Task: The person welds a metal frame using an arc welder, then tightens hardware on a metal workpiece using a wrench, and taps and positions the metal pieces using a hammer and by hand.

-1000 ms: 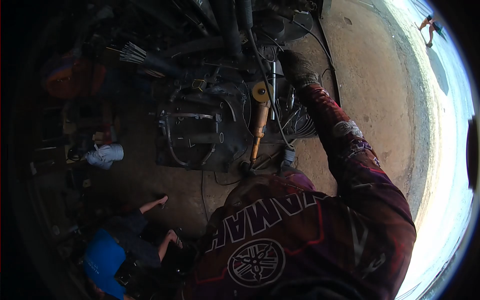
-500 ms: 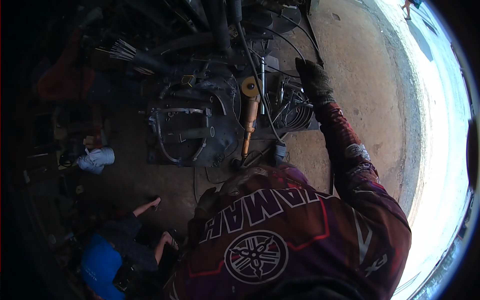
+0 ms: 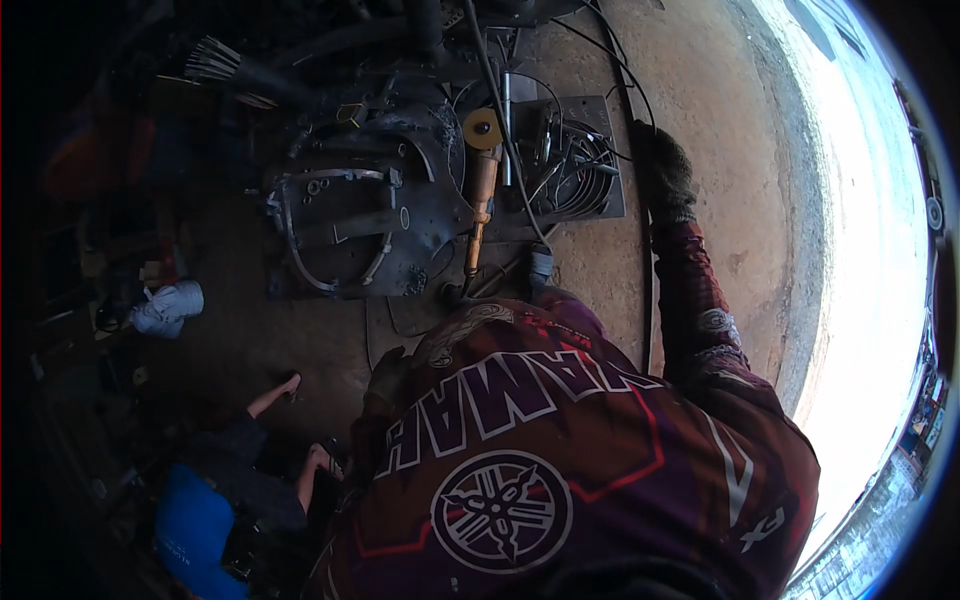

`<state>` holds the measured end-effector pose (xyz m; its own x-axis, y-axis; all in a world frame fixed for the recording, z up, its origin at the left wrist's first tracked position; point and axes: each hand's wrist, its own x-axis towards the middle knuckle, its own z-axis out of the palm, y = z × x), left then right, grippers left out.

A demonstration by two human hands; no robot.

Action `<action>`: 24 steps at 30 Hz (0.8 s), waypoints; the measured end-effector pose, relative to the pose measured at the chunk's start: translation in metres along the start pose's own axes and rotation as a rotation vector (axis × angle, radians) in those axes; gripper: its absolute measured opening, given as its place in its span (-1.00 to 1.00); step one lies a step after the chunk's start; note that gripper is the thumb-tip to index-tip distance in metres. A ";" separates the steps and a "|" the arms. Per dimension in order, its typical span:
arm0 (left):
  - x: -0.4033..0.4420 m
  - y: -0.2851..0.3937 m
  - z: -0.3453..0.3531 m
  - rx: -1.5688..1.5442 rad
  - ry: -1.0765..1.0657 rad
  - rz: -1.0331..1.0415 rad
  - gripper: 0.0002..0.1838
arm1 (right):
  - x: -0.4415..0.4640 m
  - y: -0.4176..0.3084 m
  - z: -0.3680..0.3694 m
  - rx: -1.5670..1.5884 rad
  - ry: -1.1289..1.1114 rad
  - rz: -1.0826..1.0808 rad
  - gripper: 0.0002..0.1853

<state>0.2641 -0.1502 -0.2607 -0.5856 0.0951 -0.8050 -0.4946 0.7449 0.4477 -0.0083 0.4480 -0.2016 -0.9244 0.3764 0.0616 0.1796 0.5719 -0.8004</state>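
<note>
My right hand (image 3: 668, 172), in a dark knit work glove, is stretched out on the far right. A black cable (image 3: 640, 92) runs into its closed fingers, whose details are dark. My left hand (image 3: 388, 376), also gloved, hangs low beside my body, loosely open with nothing visible in it. Ahead, between the two hands, an orange angle grinder (image 3: 482, 185) with a yellow disc (image 3: 481, 129) lies on the work surface. To its right, a coil of cable or rod (image 3: 590, 175) rests on a flat metal plate (image 3: 603, 118). A bright metal tube (image 3: 507, 125) lies alongside.
A curved metal frame (image 3: 290, 235) sits on a dark steel plate (image 3: 435, 235). A bundle of rods (image 3: 212, 62) is at upper left. A seated person in a blue top (image 3: 195, 515) is at lower left, near a white cloth bundle (image 3: 168, 308). A dark rail (image 3: 648, 300) crosses the concrete floor.
My right hand has moved right, away from the coil, and the black cable has shifted with it. My left hand shows more clearly. The whole view has shifted slightly.
</note>
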 end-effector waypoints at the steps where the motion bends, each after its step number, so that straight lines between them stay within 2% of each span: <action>1: -0.005 0.004 -0.001 0.023 -0.011 0.009 -0.27 | -0.007 0.007 -0.001 -0.008 0.006 0.007 -0.54; 3: -0.010 0.002 -0.003 0.046 -0.021 0.021 -0.27 | -0.020 0.017 0.000 0.188 0.046 0.133 -0.55; 10: 0.005 -0.037 -0.015 0.030 -0.009 0.030 -0.26 | -0.060 0.002 -0.013 0.102 0.076 0.183 -0.64; 12: 0.021 -0.055 -0.021 0.011 0.002 0.014 -0.26 | -0.072 -0.001 -0.012 0.296 0.137 0.134 -0.70; 16: 0.036 -0.083 -0.031 0.030 0.043 0.076 -0.26 | -0.096 -0.041 -0.023 0.357 0.134 0.199 -0.72; 18: 0.035 -0.086 -0.033 0.069 0.063 0.142 -0.26 | -0.109 -0.058 -0.027 0.594 0.205 0.176 -0.71; 20: 0.034 -0.088 -0.034 -0.232 0.002 0.034 -0.26 | -0.118 -0.070 -0.035 0.587 0.216 0.142 -0.70; 21: 0.038 -0.102 -0.031 -0.233 -0.005 0.043 -0.26 | -0.123 -0.076 -0.038 0.591 0.218 0.112 -0.70; 22: 0.049 -0.138 -0.022 -0.317 0.064 0.194 -0.27 | -0.129 -0.085 -0.041 0.584 0.224 0.105 -0.70; 24: 0.052 -0.152 -0.021 -0.407 0.129 0.353 -0.29 | -0.141 -0.101 -0.044 0.564 0.261 0.060 -0.69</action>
<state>0.2955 -0.2722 -0.3623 -0.8220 0.1920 -0.5361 -0.4473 0.3649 0.8165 0.1190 0.3691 -0.1031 -0.7925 0.6027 0.0937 -0.0427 0.0984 -0.9942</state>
